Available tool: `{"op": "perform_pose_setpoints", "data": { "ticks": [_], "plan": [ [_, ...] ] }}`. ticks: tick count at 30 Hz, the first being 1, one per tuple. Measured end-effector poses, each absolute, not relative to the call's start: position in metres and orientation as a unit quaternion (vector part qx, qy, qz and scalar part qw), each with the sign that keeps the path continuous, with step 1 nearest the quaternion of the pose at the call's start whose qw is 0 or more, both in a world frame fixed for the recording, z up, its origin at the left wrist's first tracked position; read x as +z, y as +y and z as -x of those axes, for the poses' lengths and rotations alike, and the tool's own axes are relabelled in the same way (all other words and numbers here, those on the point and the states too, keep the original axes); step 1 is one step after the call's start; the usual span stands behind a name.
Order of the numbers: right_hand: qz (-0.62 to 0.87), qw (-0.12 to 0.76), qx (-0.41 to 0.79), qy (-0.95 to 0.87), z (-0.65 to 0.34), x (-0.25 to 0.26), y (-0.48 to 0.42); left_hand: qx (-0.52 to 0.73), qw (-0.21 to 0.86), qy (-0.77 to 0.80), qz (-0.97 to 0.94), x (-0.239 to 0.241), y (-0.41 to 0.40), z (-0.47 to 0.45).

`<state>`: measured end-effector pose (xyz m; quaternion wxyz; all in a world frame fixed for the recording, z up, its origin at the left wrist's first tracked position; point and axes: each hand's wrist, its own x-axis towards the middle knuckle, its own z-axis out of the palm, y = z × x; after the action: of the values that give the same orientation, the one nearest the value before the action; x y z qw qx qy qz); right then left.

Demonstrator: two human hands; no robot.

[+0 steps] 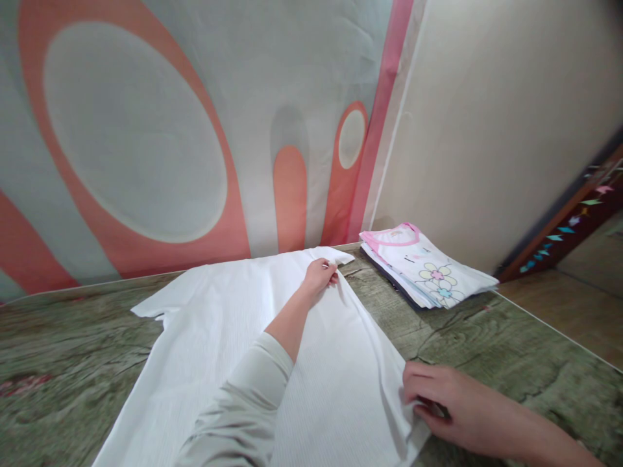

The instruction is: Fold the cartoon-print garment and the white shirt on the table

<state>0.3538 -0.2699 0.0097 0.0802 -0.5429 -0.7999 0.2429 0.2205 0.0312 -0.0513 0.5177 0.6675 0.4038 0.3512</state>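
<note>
Your left hand (320,275) pinched the white shirt (228,337) at twelve o'clock, your right hand (440,399) gripped its edge at four o'clock, the shirt flat on the table (73,350), folded clothes (426,269) at two.

A shirt (233,337) lies spread mid-surface (73,363); folded clothes (428,269) sit stacked at the far right corner, against the wall.

left arm (253,395): long pale grey-green sleeve, soft knit, cuff ending partway along the forearm | left hand (318,275): bare; no rings | right hand (445,402): bare; forearm unsleeved
</note>
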Motion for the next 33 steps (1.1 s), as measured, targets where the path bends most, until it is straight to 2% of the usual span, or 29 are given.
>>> {"op": "perform_pose_setpoints", "data": {
  "ticks": [7,10,21,26,33],
  "plan": [
    [0.592,0.171,0.263,-0.743,-0.379,0.025,-0.274,0.371,0.521,0.414,-0.648,-0.043,0.026,-0.219],
    [0.625,0.180,0.257,-0.715,-0.393,0.028,-0.279,0.388,0.521,0.421,-0.633,-0.037,0.027,-0.221],
    [0.595,0.084,0.306,-0.738,-0.395,0.039,-0.292,0.368,0.569,0.383,-0.628,-0.046,0.008,-0.241],
    [0.581,0.043,0.338,-0.739,-0.391,0.033,-0.290,0.340,0.546,0.350,-0.680,-0.048,0.002,-0.242],
    [0.575,0.039,0.366,-0.730,-0.387,0.026,-0.289,0.268,0.461,0.317,-0.785,-0.031,0.003,-0.226]
  ]
}}
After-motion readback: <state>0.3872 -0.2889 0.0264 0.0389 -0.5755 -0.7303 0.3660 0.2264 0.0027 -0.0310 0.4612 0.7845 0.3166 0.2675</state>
